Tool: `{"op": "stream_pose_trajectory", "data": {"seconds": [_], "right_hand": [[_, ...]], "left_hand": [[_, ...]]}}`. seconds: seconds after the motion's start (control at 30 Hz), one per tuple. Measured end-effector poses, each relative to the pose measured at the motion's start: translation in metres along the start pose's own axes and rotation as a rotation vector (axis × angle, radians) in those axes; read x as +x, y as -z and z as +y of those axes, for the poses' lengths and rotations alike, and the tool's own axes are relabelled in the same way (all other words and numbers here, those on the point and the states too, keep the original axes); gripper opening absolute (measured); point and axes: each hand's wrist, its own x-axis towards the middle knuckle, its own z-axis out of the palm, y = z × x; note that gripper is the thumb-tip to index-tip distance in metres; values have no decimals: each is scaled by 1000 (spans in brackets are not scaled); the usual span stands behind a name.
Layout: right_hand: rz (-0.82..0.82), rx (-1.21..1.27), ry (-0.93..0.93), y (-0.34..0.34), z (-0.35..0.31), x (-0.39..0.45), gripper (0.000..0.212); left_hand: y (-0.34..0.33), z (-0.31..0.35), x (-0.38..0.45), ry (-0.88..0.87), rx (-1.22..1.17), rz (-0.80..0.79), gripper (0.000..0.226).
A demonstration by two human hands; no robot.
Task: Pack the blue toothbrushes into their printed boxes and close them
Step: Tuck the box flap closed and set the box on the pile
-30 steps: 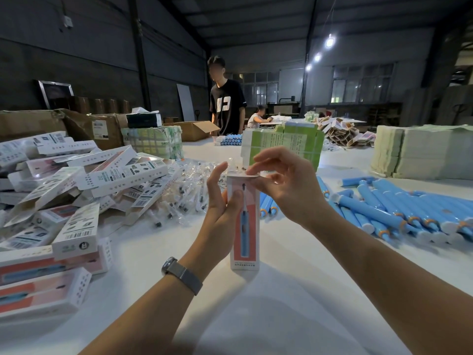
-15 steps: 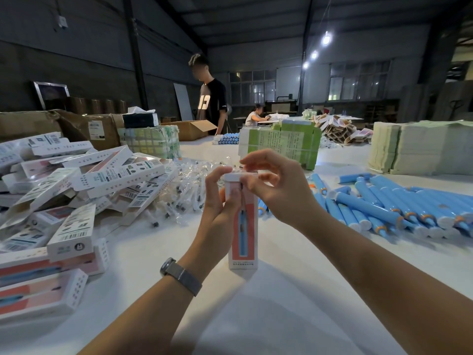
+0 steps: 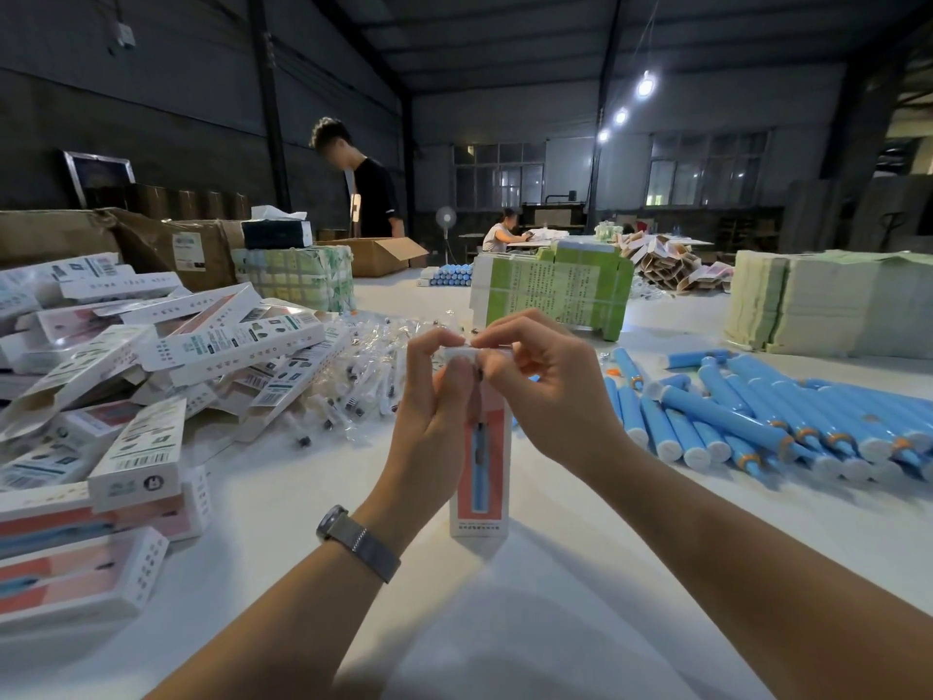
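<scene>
A printed toothbrush box (image 3: pixel 479 477), red and pink with a blue brush pictured on it, stands upright on the white table (image 3: pixel 505 623) at the centre. My left hand (image 3: pixel 434 411) wraps around its upper left side, thumb near the top. My right hand (image 3: pixel 545 386) curls over the top from the right, its fingertips pinching the white top flap. Loose blue toothbrushes (image 3: pixel 767 421) lie in a row to the right. A heap of printed boxes (image 3: pixel 151 366) lies to the left.
Small bagged brush heads (image 3: pixel 363 376) are strewn behind the box. A green carton stack (image 3: pixel 550 290) and pale green flat stacks (image 3: pixel 828 300) stand at the back. Brown cartons (image 3: pixel 166 245) sit far left. One person stands and another sits beyond the table.
Both hands closed in over the box top: the left fingers curled over the upper edge, the right fingertips came down onto the flap. The standing person turned toward the carton.
</scene>
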Motion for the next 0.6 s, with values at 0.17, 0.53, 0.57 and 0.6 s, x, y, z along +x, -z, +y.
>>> {"op": "stream_pose_trajectory", "data": {"seconds": [0.17,0.53,0.57,0.6], "right_hand": [[13,-36,22,0,-3,4,9],[-89,55,-34,17,-12,14,10],[-103,60,-48,18,-13,14,13],[-126,68,-69,20,-15,16,15]], "left_hand": [[-1,0,-3,-33,103,1,18],[4,0,-3,-87,247,-51,30],[4,0,-3,-91,243,-55,30],[4,-1,-3,-98,240,-57,29]]}}
